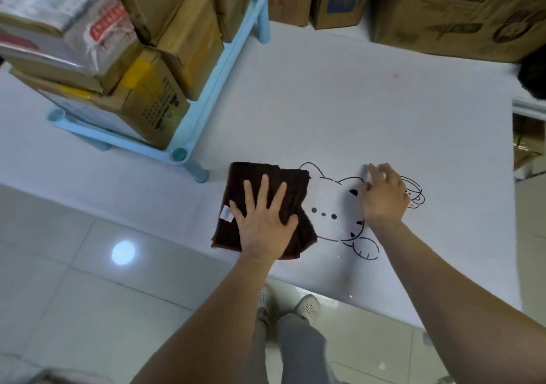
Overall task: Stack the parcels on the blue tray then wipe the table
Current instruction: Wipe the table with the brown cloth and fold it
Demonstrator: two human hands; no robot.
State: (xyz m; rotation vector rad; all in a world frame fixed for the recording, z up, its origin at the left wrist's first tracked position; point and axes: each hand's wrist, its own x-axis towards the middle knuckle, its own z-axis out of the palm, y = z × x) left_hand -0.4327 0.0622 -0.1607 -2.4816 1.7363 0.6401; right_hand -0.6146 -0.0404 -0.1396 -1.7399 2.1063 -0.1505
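Several brown and white parcels [141, 58] are stacked on the light blue tray [206, 100] at the table's left. A dark brown folded cloth [283, 188] lies on the white table [325, 103] near its front edge. My left hand [263, 221] presses flat on the cloth with fingers spread. To the right, my right hand [384, 197] rests on the table over a black cartoon drawing [334, 206], fingers loosely bent and holding nothing.
Large cardboard boxes [455, 11] line the table's far edge. A dark object [534, 79] sits at the far right edge. Grey tiled floor [88, 295] and my shoes [307, 307] show below the table's front edge.
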